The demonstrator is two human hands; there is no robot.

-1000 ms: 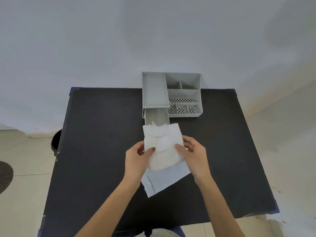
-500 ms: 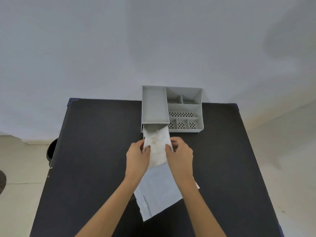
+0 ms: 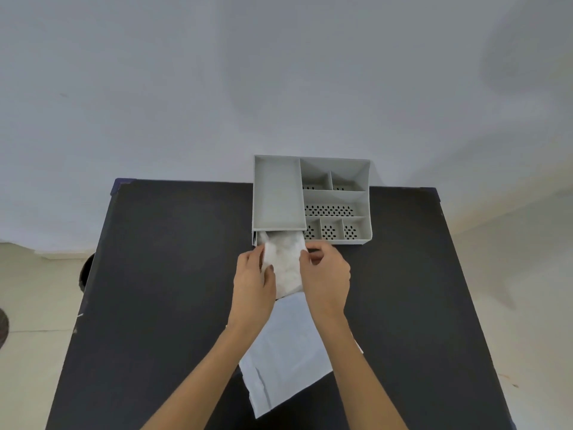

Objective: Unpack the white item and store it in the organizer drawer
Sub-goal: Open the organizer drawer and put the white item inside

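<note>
A soft white item lies bunched between both hands, its far end inside the pulled-out drawer of the grey organizer. My left hand grips its left side, thumb on top. Gripping the right side, my right hand pinches the edge near the drawer's front. The drawer's floor is hidden by the item. A flat pale wrapper lies on the black table under my forearms.
The organizer stands at the table's far edge against a plain wall, with several perforated compartments on its right. A dark round object sits on the floor beside the table's left edge.
Both hands moved forward, carrying the white item from above the wrapper into the drawer. The item went from spread flat to squeezed narrow. The wrapper stayed on the table.
</note>
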